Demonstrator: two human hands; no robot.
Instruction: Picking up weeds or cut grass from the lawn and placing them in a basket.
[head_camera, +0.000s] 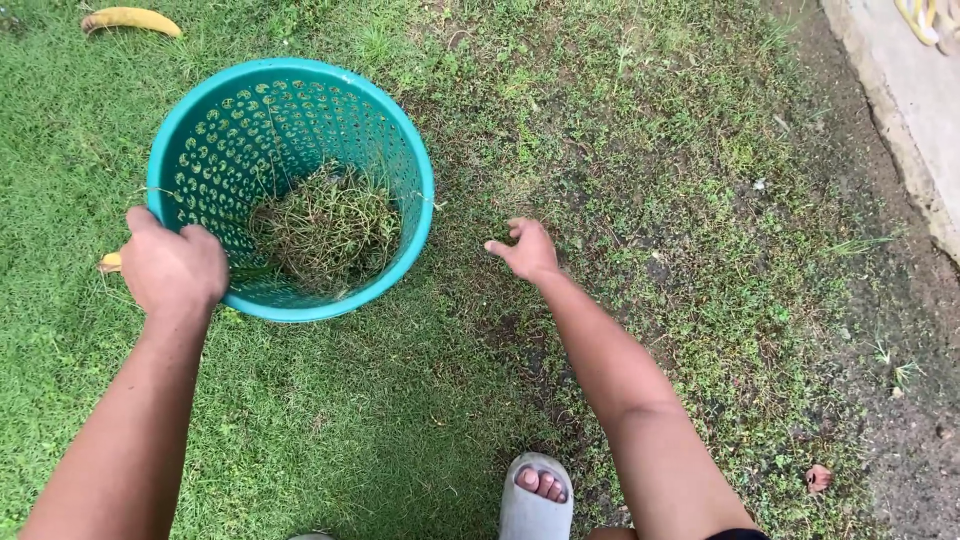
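Observation:
A teal perforated plastic basket (395, 125) stands on the lawn at upper left, tilted toward me. A clump of pulled grass and weeds (325, 225) lies in its bottom. My left hand (172, 268) grips the near left rim of the basket. My right hand (524, 248) reaches over patchy grass just right of the basket, fingers curled loosely and apart, holding nothing that I can see.
A concrete edge (910, 90) runs along the upper right beside bare soil. A yellow fallen leaf (130, 18) lies at the top left. My foot in a grey slipper (536, 495) stands at the bottom centre. A small brown leaf (818, 477) lies at lower right.

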